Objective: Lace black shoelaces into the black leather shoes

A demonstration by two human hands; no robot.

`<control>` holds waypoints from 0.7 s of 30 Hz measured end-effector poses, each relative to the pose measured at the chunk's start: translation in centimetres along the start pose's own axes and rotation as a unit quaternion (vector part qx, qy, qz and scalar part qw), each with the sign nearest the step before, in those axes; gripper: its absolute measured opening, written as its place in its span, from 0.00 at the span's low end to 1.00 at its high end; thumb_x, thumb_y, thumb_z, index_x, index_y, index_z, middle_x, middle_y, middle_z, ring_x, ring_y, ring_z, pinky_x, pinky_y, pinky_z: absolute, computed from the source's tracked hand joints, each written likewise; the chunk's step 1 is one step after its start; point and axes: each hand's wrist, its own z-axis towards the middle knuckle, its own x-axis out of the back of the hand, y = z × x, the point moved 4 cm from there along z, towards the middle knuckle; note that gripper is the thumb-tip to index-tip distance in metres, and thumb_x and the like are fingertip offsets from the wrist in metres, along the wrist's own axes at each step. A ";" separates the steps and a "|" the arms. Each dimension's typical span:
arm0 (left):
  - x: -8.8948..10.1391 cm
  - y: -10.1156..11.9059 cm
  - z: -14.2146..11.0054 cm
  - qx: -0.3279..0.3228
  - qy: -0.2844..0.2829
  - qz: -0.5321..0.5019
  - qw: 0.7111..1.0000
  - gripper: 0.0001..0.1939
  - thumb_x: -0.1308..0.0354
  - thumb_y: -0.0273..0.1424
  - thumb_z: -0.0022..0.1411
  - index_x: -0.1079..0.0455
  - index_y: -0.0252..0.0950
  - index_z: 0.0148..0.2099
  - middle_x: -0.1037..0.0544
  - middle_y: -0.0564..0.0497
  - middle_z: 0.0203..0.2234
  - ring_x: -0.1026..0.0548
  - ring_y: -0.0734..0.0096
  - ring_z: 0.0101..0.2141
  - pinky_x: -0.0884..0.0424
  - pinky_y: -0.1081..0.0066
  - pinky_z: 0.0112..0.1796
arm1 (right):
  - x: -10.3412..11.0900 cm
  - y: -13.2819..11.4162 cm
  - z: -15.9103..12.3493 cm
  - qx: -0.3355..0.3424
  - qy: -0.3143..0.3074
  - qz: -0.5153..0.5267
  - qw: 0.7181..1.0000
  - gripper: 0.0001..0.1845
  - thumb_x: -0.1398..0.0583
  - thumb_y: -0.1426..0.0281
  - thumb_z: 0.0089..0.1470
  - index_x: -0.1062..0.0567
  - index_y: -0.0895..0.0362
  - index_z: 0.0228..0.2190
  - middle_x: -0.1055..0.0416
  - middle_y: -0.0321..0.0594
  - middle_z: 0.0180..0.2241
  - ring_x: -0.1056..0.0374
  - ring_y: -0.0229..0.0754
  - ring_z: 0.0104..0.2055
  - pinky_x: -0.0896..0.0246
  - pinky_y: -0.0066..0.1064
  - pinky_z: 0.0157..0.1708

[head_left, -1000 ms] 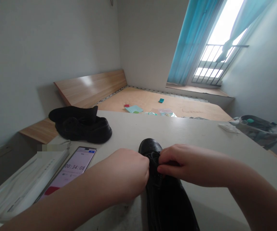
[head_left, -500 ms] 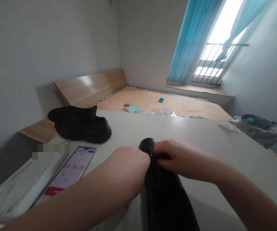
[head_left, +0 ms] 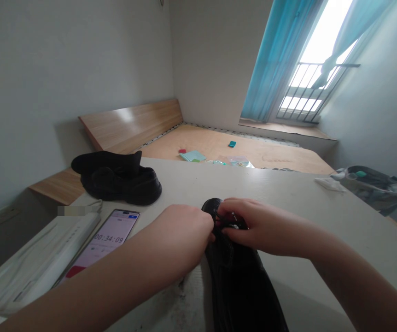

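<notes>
A black leather shoe (head_left: 243,281) lies on the white table with its toe pointing away from me. My left hand (head_left: 193,230) is closed at the left side of the laces, its fingertips mostly hidden behind the back of the hand. Across the shoe, my right hand (head_left: 245,221) has its fingers curled over the front, with thumb and forefinger bent around the dark shoelace (head_left: 221,216). The lace runs between the two hands, close above the tongue. Some small red and white details show beneath my right fingers.
Another black shoe (head_left: 122,182) rests at the table's far left. A phone showing a timer (head_left: 110,235) and a white flat package (head_left: 49,263) lie left of my forearm. A crumpled tissue (head_left: 329,184) sits near the right edge, beside a grey bag (head_left: 378,186).
My right fingers have lifted and spread a little over the laces, baring red and white details beneath. My left hand stays closed at almost the same spot. The view has shifted slightly.
</notes>
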 end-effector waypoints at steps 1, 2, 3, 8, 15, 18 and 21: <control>0.0 0.0 0.0 -0.001 0.003 -0.006 1.000 0.14 0.50 0.29 0.64 0.23 0.38 0.31 0.19 0.47 0.27 0.23 0.63 0.27 0.39 0.69 0.26 | 0.2 0.2 0.1 -0.008 0.028 0.007 1.000 0.06 0.44 0.71 0.53 0.31 0.54 0.35 0.30 0.37 0.34 0.37 0.41 0.33 0.44 0.30 0.30; 0.0 -0.1 0.1 -0.001 0.006 -0.011 1.000 0.15 0.50 0.29 0.65 0.24 0.38 0.31 0.19 0.47 0.27 0.23 0.64 0.27 0.40 0.69 0.26 | 0.5 0.3 0.1 -0.012 0.062 0.013 0.998 0.08 0.44 0.71 0.53 0.32 0.53 0.38 0.31 0.37 0.36 0.38 0.40 0.32 0.44 0.30 0.30; 0.0 -0.1 0.1 0.000 0.006 -0.016 1.000 0.15 0.50 0.29 0.65 0.24 0.37 0.30 0.19 0.47 0.26 0.24 0.65 0.26 0.41 0.69 0.26 | 0.7 0.3 0.1 -0.008 0.095 0.017 0.995 0.12 0.45 0.72 0.53 0.33 0.52 0.42 0.31 0.38 0.38 0.39 0.40 0.32 0.44 0.31 0.31; -0.1 -0.1 0.0 0.000 -0.004 -0.031 0.999 0.15 0.51 0.28 0.64 0.25 0.36 0.30 0.20 0.47 0.26 0.24 0.65 0.25 0.43 0.69 0.25 | 0.8 -0.9 0.0 0.094 0.061 0.096 0.989 0.23 0.48 0.80 0.51 0.30 0.50 0.46 0.30 0.35 0.40 0.38 0.37 0.32 0.43 0.28 0.32; -0.1 0.5 0.0 -0.013 -0.045 -0.030 0.998 0.13 0.50 0.21 0.59 0.25 0.36 0.31 0.20 0.50 0.26 0.25 0.67 0.25 0.43 0.71 0.24 | 0.9 -0.6 -0.2 0.052 0.006 0.033 0.998 0.08 0.45 0.75 0.53 0.27 0.53 0.32 0.29 0.33 0.29 0.37 0.37 0.29 0.46 0.27 0.26; -0.1 0.6 0.0 -0.013 -0.045 -0.023 0.999 0.13 0.50 0.21 0.58 0.24 0.36 0.31 0.20 0.49 0.26 0.25 0.65 0.26 0.43 0.70 0.24 | 0.7 -0.4 -0.2 0.026 -0.014 -0.031 0.999 0.08 0.44 0.74 0.51 0.25 0.53 0.30 0.28 0.32 0.27 0.37 0.38 0.29 0.47 0.28 0.27; -0.2 0.4 0.1 -0.011 -0.035 -0.024 0.999 0.13 0.49 0.20 0.57 0.24 0.37 0.31 0.20 0.48 0.26 0.24 0.64 0.27 0.42 0.69 0.25 | 0.2 -0.6 0.0 0.007 -0.017 -0.066 0.998 0.08 0.43 0.75 0.47 0.25 0.53 0.28 0.29 0.33 0.26 0.37 0.38 0.29 0.49 0.29 0.27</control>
